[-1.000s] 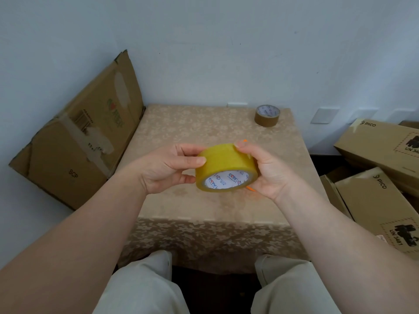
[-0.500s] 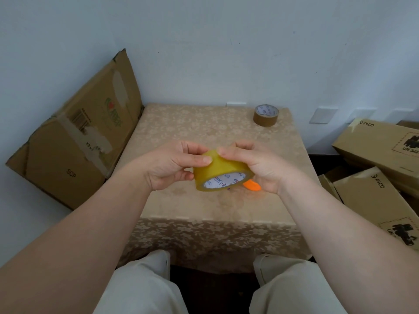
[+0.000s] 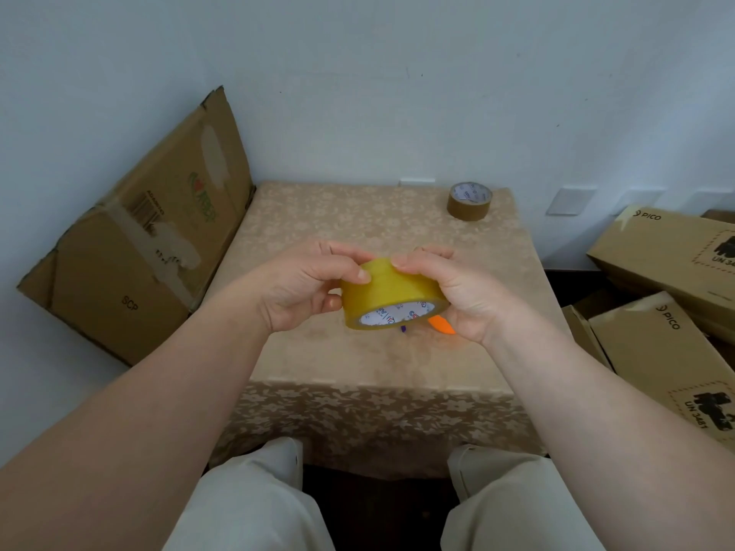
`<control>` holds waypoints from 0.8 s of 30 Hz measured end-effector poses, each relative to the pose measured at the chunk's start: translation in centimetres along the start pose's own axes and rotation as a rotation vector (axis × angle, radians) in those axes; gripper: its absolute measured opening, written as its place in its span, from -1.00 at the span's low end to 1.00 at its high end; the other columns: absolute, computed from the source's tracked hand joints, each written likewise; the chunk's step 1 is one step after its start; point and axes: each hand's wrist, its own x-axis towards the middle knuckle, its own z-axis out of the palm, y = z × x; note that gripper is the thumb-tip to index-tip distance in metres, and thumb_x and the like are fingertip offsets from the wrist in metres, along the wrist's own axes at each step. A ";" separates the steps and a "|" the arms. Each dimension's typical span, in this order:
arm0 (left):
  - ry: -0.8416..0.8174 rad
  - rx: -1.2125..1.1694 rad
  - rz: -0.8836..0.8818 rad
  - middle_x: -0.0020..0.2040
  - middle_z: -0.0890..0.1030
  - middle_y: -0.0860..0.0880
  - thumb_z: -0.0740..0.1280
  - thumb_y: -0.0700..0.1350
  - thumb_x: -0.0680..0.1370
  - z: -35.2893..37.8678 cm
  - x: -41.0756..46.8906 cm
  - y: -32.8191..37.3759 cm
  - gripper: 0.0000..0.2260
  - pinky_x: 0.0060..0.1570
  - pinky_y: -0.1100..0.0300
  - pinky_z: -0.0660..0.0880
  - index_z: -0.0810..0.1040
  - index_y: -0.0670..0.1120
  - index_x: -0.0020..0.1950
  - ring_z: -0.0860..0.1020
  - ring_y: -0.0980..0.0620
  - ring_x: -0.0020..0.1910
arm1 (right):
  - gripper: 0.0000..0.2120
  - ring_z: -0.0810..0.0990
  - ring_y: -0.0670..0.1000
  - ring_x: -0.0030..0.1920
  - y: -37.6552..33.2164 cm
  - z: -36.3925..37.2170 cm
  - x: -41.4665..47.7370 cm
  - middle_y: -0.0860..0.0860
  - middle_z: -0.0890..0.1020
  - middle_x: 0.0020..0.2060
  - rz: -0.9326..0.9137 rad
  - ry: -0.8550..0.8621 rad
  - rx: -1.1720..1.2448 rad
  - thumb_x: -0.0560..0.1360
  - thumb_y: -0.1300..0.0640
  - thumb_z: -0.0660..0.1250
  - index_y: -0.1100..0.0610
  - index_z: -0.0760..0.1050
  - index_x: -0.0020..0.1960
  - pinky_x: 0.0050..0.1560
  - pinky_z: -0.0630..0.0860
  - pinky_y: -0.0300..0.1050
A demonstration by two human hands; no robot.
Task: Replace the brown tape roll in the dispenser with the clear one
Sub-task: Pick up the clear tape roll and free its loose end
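The clear tape roll, yellowish with a white printed core, is held above the middle of the table between both hands. My left hand grips its left side with the thumb on the outer surface. My right hand grips its right side, thumb on top. An orange part of the dispenser shows under my right hand; most of it is hidden. The brown tape roll lies flat at the table's far right corner, apart from both hands.
The table has a beige flowered cloth and stands against a white wall. A large cardboard box leans at its left. Several brown PICO boxes are stacked to the right. My knees are below the table's front edge.
The clear roll has tilted so its open core faces more downward. My right thumb has moved onto the top of the roll, close to my left thumb. The orange dispenser part shows more.
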 end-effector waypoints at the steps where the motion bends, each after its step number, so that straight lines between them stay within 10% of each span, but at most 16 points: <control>1: 0.011 -0.004 0.004 -0.33 0.60 0.05 0.33 -0.22 0.28 0.2 0.0 0.1 -0.74 -0.50 0.38 0.36 0.64 -0.15 -0.06 0.49 0.22 -0.42 | -0.77 0.55 0.20 -0.16 -0.1 0.0 0.0 0.06 0.59 -0.35 -0.003 0.005 0.000 0.16 0.00 0.52 0.02 0.49 -0.51 -0.19 0.42 0.11; 16: 0.165 0.056 -0.018 -0.50 0.47 0.09 0.23 -0.26 0.15 1.3 0.1 0.0 -0.73 -0.60 0.38 0.17 0.63 -0.12 -0.25 0.33 0.20 -0.56 | -0.61 0.36 0.19 -0.22 0.1 0.7 -0.4 0.06 0.37 -0.44 -0.023 0.069 -0.002 0.03 -0.02 0.55 0.03 0.32 -0.49 -0.17 0.27 0.15; 24: 0.162 0.088 0.029 -0.37 0.51 -0.03 0.13 -0.44 0.26 1.4 0.1 -0.4 -0.62 -0.58 0.37 0.29 0.65 -0.11 -0.22 0.37 0.09 -0.46 | -0.80 0.54 0.18 -0.23 0.2 0.1 0.1 0.05 0.57 -0.37 0.003 0.063 -0.008 0.17 0.03 0.49 0.02 0.47 -0.45 -0.17 0.45 0.18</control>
